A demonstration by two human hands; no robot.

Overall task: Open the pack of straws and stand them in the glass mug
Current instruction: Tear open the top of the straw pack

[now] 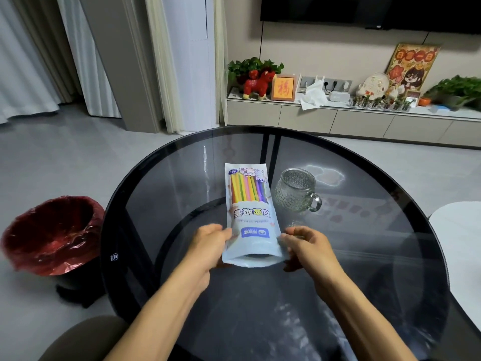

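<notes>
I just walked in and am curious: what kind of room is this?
Most likely a home living room. A dark TV hangs on the wall above a low cabinet holding plants and ornaments, and the person sits at a round glass table beside long curtains.

Round smoked-glass table top (364, 256) was glossy and smooth, threw reflections, had a dusty whitish smear near the front edge; its rim looked like black lacquered trim. Pale-blue plastic-film straw pack (251, 220) had a soft sheen, with a clear window over smooth bright plastic straws (248, 190). Clear pressed-glass mug (295, 190) had a hammered, dimpled wall and a smooth handle. Dark-red thin plastic bin liner (52, 234) was crinkled and shiny. Grey floor tiles (52, 157) looked matt. Beige low cabinet fronts (307, 118) were flat and matt. White curtains (23, 61) looked like cloth.
</notes>
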